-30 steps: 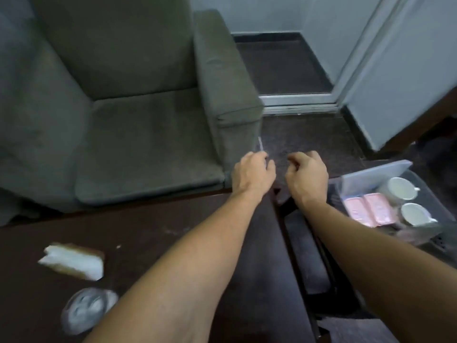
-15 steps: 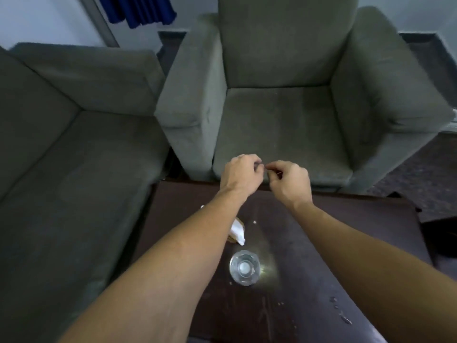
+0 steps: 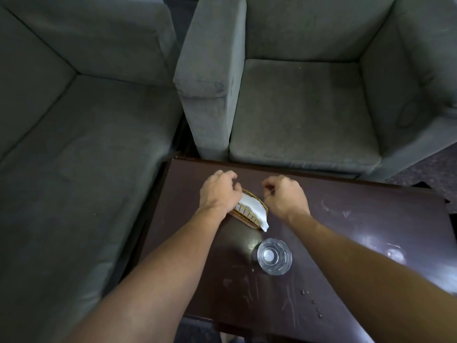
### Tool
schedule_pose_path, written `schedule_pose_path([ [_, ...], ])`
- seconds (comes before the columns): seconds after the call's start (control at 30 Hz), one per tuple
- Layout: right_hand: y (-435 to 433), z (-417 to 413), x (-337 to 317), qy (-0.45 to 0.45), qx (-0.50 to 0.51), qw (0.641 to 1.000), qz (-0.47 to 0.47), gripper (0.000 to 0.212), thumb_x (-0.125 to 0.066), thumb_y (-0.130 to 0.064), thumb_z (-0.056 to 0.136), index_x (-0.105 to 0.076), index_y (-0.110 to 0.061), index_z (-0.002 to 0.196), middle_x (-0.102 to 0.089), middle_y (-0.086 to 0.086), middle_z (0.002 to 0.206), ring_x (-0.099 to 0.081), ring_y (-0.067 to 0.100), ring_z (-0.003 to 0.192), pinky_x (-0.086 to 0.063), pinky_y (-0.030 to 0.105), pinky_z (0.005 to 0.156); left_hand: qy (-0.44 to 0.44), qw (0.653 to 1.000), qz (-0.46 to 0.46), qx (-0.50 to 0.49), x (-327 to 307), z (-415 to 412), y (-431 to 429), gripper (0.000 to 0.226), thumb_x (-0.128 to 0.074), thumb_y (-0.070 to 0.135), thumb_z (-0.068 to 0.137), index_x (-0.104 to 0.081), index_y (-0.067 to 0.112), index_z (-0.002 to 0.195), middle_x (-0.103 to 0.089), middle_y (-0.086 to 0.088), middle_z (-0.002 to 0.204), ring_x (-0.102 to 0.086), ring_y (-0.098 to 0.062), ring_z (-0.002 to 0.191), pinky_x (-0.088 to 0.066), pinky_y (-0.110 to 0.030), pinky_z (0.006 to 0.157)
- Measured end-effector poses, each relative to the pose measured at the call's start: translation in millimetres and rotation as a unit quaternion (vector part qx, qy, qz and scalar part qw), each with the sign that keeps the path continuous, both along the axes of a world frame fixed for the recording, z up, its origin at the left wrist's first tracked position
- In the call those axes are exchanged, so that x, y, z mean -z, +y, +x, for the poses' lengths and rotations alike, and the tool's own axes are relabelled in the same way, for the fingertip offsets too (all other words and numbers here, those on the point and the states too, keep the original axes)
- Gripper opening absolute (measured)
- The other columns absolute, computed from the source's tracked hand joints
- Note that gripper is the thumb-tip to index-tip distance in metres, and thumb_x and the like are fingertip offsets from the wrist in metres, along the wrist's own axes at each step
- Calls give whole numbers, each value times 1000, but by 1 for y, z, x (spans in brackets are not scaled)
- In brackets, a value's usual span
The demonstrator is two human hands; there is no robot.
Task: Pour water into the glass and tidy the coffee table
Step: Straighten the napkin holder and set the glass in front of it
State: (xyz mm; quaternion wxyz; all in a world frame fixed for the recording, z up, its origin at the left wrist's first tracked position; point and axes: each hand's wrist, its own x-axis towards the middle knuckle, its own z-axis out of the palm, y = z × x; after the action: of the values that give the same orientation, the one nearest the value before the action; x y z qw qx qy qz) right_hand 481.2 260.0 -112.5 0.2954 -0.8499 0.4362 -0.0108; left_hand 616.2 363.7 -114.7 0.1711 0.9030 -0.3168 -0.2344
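Left hand and right hand, both loosely curled and grasping nothing visible, flank the napkin holder on the tabletop, glass nearer the viewer.

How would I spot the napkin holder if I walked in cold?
Find the dark wooden coffee table in front of the grey armchair. Between the left hand and right hand sits the napkin holder: gold wire with white napkins, unlike the clear glass nearer the camera.

My dark wooden counter is carrying a gold wire napkin holder toward its far-left corner, a glass standing mid-counter, water droplets sitting near the front edge.
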Motion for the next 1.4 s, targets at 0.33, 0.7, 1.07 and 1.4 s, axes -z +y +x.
schedule_pose_path([
  [0.33,9,-1,28,58,13,997,51,30,-50,-29,101,-72,-19,118,-74,14,112,-65,38,106,-55,37,85,119,959,11,-256,34,-39,17,48,-48,55,95,-72,16,109,-73,-12,111,-64,-37,110,-50,-40,91],
  [0.7,14,-11,41,-12,82,992,91,24,-52,-17,90,-75,-18,88,-73,7,75,-61,31,72,-45,30,63,136,978,-56,-148,47,-64,-17,52,-41,26,105,-38,28,156,-63,-11,136,-56,-36,128,-46,-41,104],
  [1.07,6,-32,40,-48,153,984,74,23,-53,-19,92,-72,-12,83,-71,5,70,-64,31,69,-54,36,64,131,988,-54,-64,56,-66,-42,50,-42,24,105,-41,35,154,-61,-6,140,-55,-31,129,-44,-36,103],
  [1.4,3,-39,44,-66,162,980,99,23,-55,-19,95,-78,-18,91,-74,6,77,-67,28,74,-54,31,69,122,990,-55,-48,66,-67,-42,49,-43,28,107,-39,33,156,-58,-7,138,-54,-30,129,-43,-37,105],
])
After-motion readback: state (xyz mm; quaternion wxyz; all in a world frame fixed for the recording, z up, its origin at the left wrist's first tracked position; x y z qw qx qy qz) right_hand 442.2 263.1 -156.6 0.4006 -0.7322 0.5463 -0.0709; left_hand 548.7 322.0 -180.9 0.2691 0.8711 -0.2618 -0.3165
